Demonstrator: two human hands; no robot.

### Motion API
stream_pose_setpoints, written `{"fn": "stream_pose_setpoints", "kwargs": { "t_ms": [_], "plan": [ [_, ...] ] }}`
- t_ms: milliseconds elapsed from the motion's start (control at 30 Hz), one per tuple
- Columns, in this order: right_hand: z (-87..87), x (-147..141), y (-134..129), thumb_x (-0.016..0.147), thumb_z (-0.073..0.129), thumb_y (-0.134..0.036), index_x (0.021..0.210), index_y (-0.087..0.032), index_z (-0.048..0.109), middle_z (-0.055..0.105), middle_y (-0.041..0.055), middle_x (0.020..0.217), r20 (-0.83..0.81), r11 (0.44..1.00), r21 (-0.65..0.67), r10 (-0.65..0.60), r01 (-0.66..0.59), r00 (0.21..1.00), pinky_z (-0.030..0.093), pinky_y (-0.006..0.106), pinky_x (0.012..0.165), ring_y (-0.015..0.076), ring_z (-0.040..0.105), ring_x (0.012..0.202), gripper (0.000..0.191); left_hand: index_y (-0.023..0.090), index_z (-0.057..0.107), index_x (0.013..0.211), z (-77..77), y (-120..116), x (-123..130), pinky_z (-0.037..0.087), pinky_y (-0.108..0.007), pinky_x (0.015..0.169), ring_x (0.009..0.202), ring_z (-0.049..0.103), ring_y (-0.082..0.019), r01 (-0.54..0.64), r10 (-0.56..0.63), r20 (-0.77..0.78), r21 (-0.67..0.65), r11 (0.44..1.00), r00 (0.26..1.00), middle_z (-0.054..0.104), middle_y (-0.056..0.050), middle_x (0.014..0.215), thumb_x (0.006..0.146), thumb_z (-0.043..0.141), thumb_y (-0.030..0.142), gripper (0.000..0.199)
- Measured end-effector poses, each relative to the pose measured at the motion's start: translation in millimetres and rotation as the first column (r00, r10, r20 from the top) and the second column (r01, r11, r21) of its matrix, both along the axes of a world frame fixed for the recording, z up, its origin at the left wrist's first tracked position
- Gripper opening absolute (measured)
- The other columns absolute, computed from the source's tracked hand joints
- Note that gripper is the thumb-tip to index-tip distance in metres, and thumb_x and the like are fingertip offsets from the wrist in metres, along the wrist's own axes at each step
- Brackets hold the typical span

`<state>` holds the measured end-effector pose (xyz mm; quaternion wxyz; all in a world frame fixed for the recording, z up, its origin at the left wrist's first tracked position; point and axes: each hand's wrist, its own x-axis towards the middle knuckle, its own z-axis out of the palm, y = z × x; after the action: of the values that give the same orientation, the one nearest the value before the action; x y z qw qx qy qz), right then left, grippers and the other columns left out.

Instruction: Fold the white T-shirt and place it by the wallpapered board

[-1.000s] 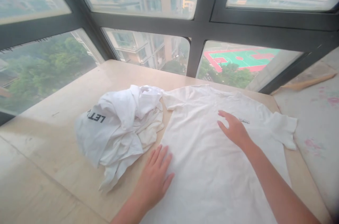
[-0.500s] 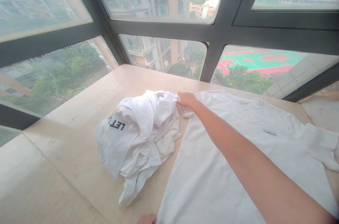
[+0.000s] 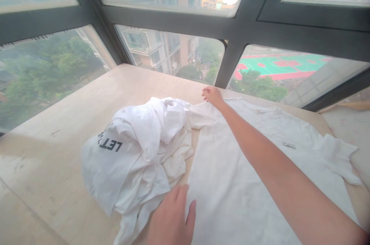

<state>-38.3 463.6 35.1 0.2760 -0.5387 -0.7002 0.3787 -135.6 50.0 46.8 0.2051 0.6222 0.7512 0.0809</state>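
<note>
White short-sleeved fabric T-shirt (image 3: 231, 183) lies flat, supported by smooth beige ledge (image 3: 92, 94), beside crumpled white cloth pile (image 3: 135, 133). Right hand (image 3: 213, 95) by pile-side sleeve (image 3: 202, 116), fingers loosely curled, seemingly empty; left hand (image 3: 172, 217) at side edge, fingers together, thumb apart, maybe steadying it.

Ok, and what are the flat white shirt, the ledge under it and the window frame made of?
The flat white shirt looks like soft, matte cloth, maybe cotton: it lies limp with fine wrinkles. The ledge seems to be smooth stone or tile, since it's pale and slightly shiny. The window frame looks like dark grey metal with straight, even bars, though it could be plastic.
</note>
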Motion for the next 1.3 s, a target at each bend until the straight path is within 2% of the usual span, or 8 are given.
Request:
{"fn": "stream_pose_setpoints", "kwargs": {
  "t_ms": [100, 200, 367, 567, 700, 800, 1167, 1300],
  "plan": [
    [1.8, 32, 15, 0.082, 0.058, -0.016, 0.106, -0.014, 0.069, 0.072, 0.0078, 0.103, 0.101, 0.997, 0.074, -0.019, 0.011, 0.995, 0.052, 0.025, 0.076, 0.0153, 0.067, 0.084, 0.026, 0.021, 0.057, 0.12, 13.6, 96, 23, 0.05, -0.031, 0.079, 0.093, 0.067, -0.021, -0.034, 0.026, 0.062, 0.133, 0.991, 0.998, 0.066, -0.008, 0.11, 0.096, 0.046, 0.029, 0.028],
    [0.3, 54, 27, 0.079, 0.059, -0.011, 0.098, -0.015, 0.072, 0.073, 0.0071, 0.103, 0.295, 0.986, 0.089, 0.112, -0.144, 0.949, 0.049, 0.027, 0.089, 0.0174, 0.066, 0.094, 0.023, 0.017, 0.056, 0.118, 12.6, 173, 37, 0.05, -0.03, 0.076, 0.094, 0.067, -0.023, -0.148, 0.135, 0.075, 0.222, 0.964, 0.988, 0.062, -0.012, 0.116, 0.094, 0.051, 0.026, 0.026],
    [-7.5, 60, 42, 0.074, 0.059, -0.008, 0.102, -0.017, 0.072, 0.072, 0.0056, 0.11, 0.473, 0.942, 0.075, 0.256, -0.328, 0.843, 0.046, 0.023, 0.089, 0.0174, 0.064, 0.099, 0.032, 0.013, 0.052, 0.119, -1.5, 233, 32, 0.049, -0.032, 0.079, 0.099, 0.068, -0.027, -0.276, 0.266, 0.077, 0.184, 0.943, 0.961, 0.06, -0.017, 0.122, 0.093, 0.053, 0.029, 0.03],
    [-12.2, 74, 56, 0.073, 0.063, -0.021, 0.104, -0.019, 0.07, 0.069, 0.0052, 0.107, 0.59, 0.938, 0.056, 0.245, -0.342, 0.769, 0.043, 0.023, 0.076, 0.0182, 0.061, 0.092, 0.032, 0.009, 0.053, 0.116, -9.9, 256, 12, 0.049, -0.033, 0.082, 0.103, 0.069, -0.03, -0.29, 0.288, 0.055, 0.039, 0.956, 0.956, 0.07, -0.018, 0.104, 0.092, 0.055, 0.035, 0.035],
    [-14.5, 87, 59, 0.073, 0.064, -0.029, 0.082, -0.017, 0.067, 0.067, 0.0025, 0.087, 0.593, 0.937, 0.054, 0.248, -0.345, 0.766, 0.036, 0.023, 0.064, 0.015, 0.057, 0.077, 0.015, 0.01, 0.058, 0.11, -9.3, 255, 3, 0.049, -0.031, 0.082, 0.104, 0.068, -0.029, -0.273, 0.272, 0.043, 0.007, 0.962, 0.961, 0.072, -0.017, 0.106, 0.091, 0.057, 0.034, 0.03],
    [-17.6, 92, 61, 0.076, 0.065, -0.034, 0.071, -0.016, 0.061, 0.063, 0.0007, 0.076, 0.557, 0.933, 0.081, 0.25, -0.352, 0.792, 0.033, 0.023, 0.061, 0.0131, 0.053, 0.071, 0.019, 0.009, 0.059, 0.111, -6.7, 249, 1, 0.049, -0.03, 0.082, 0.104, 0.069, -0.028, -0.265, 0.265, 0.025, -0.008, 0.964, 0.964, 0.072, -0.017, 0.107, 0.09, 0.056, 0.034, 0.032],
    [-26.2, 109, 53, 0.084, 0.062, -0.042, 0.081, -0.016, 0.07, 0.069, 0.0064, 0.089, 0.639, 0.952, 0.172, 0.086, -0.251, 0.764, 0.036, 0.025, 0.068, 0.0182, 0.057, 0.081, 0.027, 0.012, 0.066, 0.097, -7.3, 233, 18, 0.052, -0.034, 0.082, 0.099, 0.07, -0.029, -0.255, 0.249, -0.092, -0.051, 0.966, 0.964, 0.072, -0.018, 0.099, 0.096, 0.046, 0.034, 0.03],
    [-14.9, 89, 43, 0.084, 0.063, -0.033, 0.097, -0.017, 0.072, 0.069, 0.0089, 0.102, 0.665, 0.89, 0.282, 0.086, -0.357, 0.741, 0.039, 0.029, 0.085, 0.0228, 0.056, 0.101, 0.022, 0.011, 0.063, 0.104, -9.5, 230, 22, 0.052, -0.034, 0.082, 0.098, 0.071, -0.028, -0.263, 0.259, -0.113, -0.019, 0.965, 0.959, 0.071, -0.02, 0.101, 0.098, 0.04, 0.027, 0.029]
  ]
}}
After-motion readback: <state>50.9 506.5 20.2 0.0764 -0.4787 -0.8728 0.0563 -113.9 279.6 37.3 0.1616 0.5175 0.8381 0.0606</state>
